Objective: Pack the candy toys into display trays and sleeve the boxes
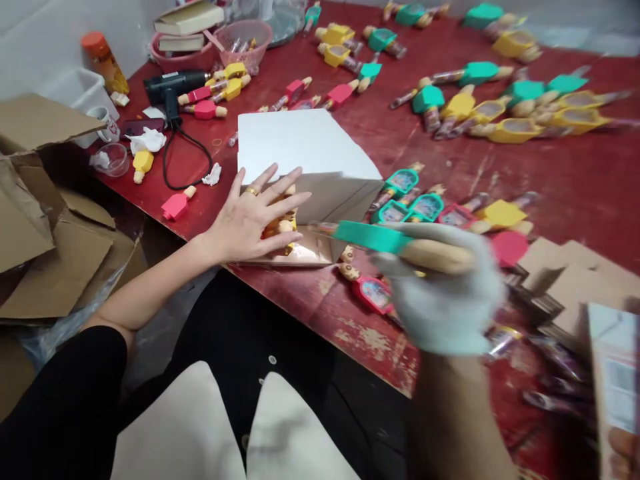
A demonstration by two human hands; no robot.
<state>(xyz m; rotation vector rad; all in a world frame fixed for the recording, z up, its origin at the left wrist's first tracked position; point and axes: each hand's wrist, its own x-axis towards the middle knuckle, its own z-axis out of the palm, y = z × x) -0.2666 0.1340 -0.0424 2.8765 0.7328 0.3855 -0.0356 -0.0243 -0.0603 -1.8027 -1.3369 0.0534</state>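
Observation:
My left hand (250, 217), bare with a ring, lies with fingers spread over the opening of a white cardboard box (305, 143). Beneath those fingers, partly hidden, yellow toys with small doll heads (285, 223) sit in the box. My right hand (445, 287) wears a pale glove and is smeared by motion. It is closed around a teal toy (373, 236) with a rounded tan end, held level just right of the box opening. Below it, a pink toy (374, 293) with a doll head lies on the table near the front edge.
The red table (300, 293) carries several teal, yellow and pink toys. A heat gun (173, 90) with a looped cord, a mug (106, 125) and pink baskets (245, 40) stand at left. Cardboard (65, 267) fills the left side. Another person's fingers (623, 443) show at lower right.

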